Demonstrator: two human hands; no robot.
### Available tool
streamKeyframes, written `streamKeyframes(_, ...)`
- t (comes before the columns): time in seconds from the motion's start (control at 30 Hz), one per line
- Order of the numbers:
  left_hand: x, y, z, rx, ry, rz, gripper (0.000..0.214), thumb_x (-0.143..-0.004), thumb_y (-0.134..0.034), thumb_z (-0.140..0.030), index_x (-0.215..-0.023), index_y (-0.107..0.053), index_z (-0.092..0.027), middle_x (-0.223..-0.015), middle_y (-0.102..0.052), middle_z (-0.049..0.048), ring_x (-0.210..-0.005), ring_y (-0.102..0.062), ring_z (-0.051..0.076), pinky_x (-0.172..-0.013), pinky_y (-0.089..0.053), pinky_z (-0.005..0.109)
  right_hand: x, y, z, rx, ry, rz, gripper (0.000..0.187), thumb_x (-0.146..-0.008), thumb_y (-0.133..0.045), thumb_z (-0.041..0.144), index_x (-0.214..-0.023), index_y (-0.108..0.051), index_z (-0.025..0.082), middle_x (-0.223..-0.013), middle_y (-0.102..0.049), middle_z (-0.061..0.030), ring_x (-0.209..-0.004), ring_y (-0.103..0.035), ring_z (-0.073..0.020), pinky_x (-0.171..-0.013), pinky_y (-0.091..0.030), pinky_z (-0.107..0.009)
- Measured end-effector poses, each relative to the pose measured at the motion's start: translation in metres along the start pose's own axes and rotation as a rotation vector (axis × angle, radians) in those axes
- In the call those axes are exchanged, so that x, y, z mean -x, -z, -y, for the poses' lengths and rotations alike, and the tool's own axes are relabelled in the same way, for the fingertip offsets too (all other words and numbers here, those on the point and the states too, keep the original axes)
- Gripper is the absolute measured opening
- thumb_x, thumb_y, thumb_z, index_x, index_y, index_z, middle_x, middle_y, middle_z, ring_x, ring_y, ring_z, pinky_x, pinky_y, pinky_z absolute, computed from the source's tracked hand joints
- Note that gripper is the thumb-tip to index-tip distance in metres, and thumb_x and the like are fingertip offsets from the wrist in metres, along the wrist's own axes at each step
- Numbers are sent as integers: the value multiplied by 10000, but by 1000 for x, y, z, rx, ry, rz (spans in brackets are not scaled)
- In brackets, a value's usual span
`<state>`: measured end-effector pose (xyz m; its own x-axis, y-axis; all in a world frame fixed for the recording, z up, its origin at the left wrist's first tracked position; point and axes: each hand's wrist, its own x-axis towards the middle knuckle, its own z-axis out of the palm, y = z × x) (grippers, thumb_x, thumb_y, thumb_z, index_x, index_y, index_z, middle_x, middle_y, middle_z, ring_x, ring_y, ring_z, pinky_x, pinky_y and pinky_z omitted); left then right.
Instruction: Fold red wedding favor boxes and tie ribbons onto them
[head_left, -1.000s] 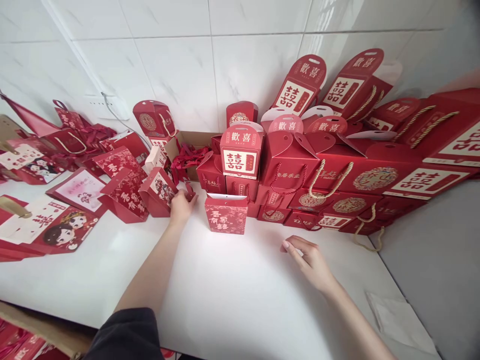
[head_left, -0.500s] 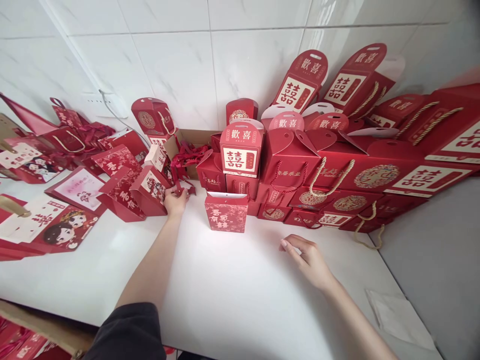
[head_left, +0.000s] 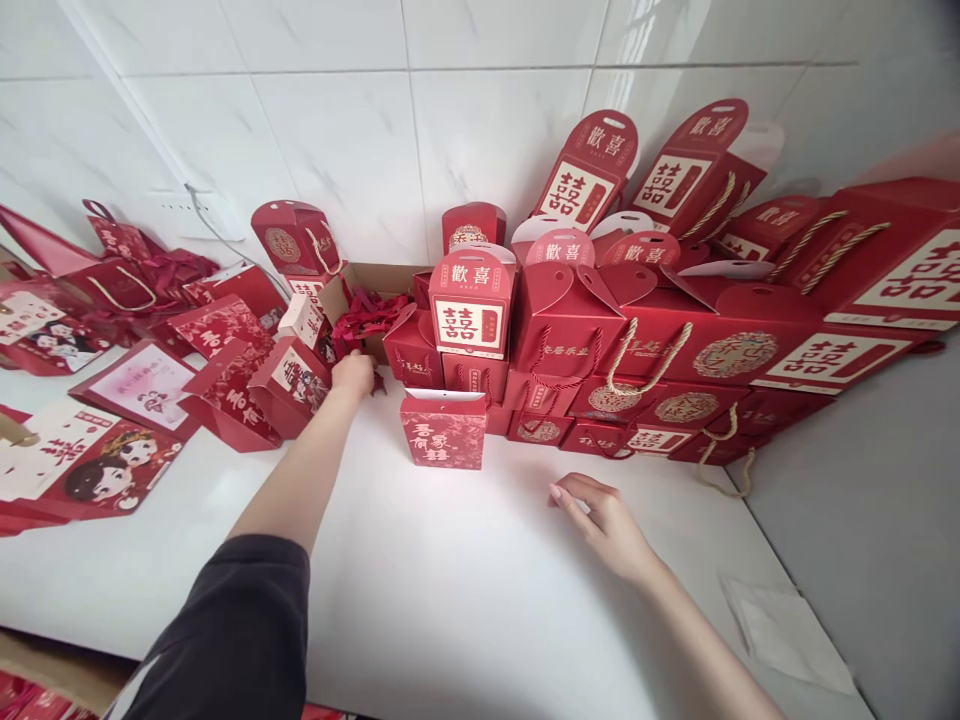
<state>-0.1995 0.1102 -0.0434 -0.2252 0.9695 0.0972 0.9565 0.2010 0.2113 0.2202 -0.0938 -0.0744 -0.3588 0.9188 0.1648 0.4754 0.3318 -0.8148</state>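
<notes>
My left hand reaches far forward to the loose red ribbons that spill from a cardboard box at the wall. Its fingers are curled down among the ribbon ends, and what they hold is hidden. A small red gift bag with white lettering stands upright on the white table just right of that hand. My right hand rests on the table nearer to me, fingers loosely bent and apart, holding nothing.
Red wedding gift boxes with rope handles are stacked against the tiled wall from the middle to the right. Flat and half-folded red bags and cards cover the left side. A clear plastic sheet lies near the table's right edge.
My left hand has moved forward, from beside the tilted red bag to the ribbons at the cardboard box. The right hand has hardly shifted. The view has slid a little to the right.
</notes>
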Motion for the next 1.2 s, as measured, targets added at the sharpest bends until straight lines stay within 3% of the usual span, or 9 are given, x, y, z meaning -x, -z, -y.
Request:
streamKeyframes(0.1, -14, 1, 4, -34, -47, 84, 345, -929, -593, -340, -1224, -574, -161, -1225, -593, 101, -1075, -607, 223, -895, -538, 417, 0, 1, 0, 6, 1, -7, 358, -1019, -402, 393, -774, -577, 198, -795, -608, -31, -772, -582, -178, -762, -416, -294)
streamKeyframes(0.2, -16, 1, 6, -12, -62, 77, 302, -911, -617, -331, -1159, -617, -158, -1180, -623, 99, -1075, -612, 229, -918, -522, 423, 1, 3, 1, 4, 8, -14, 353, -1018, -405, 388, -775, -577, 199, -795, -608, -29, -774, -584, -177, -755, -420, -290)
streamKeyframes(0.33, -9, 5, 11, 100, -33, -63, 192, -755, -727, -251, -939, -741, -195, -1009, -715, 122, -1119, -614, 339, -983, -452, 445, 1, 3, 2, 14, 17, -12, 353, -1020, -401, 385, -779, -581, 200, -791, -611, -32, -776, -588, -182, -760, -423, -295)
streamKeyframes(0.43, -2, 5, 15, 253, 4, -183, 241, -734, -693, -268, -956, -764, -207, -967, -746, 114, -1083, -637, 351, -954, -464, 435, 1, 1, 1, 23, 17, -3, 355, -1020, -399, 385, -784, -587, 199, -799, -614, -33, -779, -590, -182, -766, -423, -298)
streamKeyframes(0.57, 2, -9, 22, 532, 52, -271, 276, -716, -714, -358, -916, -757, -174, -892, -761, 87, -862, -705, 246, -804, -533, 318, 1, 0, 1, 29, 23, 12, 363, -1021, -394, 392, -785, -590, 198, -804, -613, -36, -784, -587, -184, -765, -421, -301)
streamKeyframes(0.73, 0, -33, 27, 839, 145, -308, 471, -612, -828, -369, -980, -682, -112, -805, -732, 80, -611, -657, 152, -586, -517, 248, 2, -1, 4, 31, 26, 18, 367, -1022, -389, 396, -781, -582, 199, -801, -605, -37, -778, -580, -182, -752, -417, -300)
streamKeyframes(0.83, 0, -42, 28, 956, 161, -279, 386, -724, -792, -334, -1007, -661, -108, -843, -706, 52, -687, -659, 136, -659, -541, 260, 2, -1, 4, 36, 32, 17, 370, -1022, -388, 398, -775, -577, 198, -793, -601, -39, -770, -576, -185, -753, -417, -306)
streamKeyframes(0.97, 2, -46, 29, 1015, 203, -219, 284, -932, -592, -320, -1130, -609, -118, -1067, -648, 82, -908, -646, 175, -791, -569, 364, 2, -1, 5, 47, 41, 14, 374, -1023, -384, 396, -773, -576, 195, -786, -597, -39, -763, -572, -183, -749, -417, -307)
streamKeyframes(1.2, 7, -47, 27, 1016, 243, -172, 335, -936, -582, -338, -1199, -582, -131, -1169, -615, 103, -1000, -628, 207, -848, -557, 407, 2, -2, 5, 74, 58, 10, 377, -1023, -384, 394, -775, -585, 193, -783, -605, -45, -754, -574, -185, -741, -428, -311)
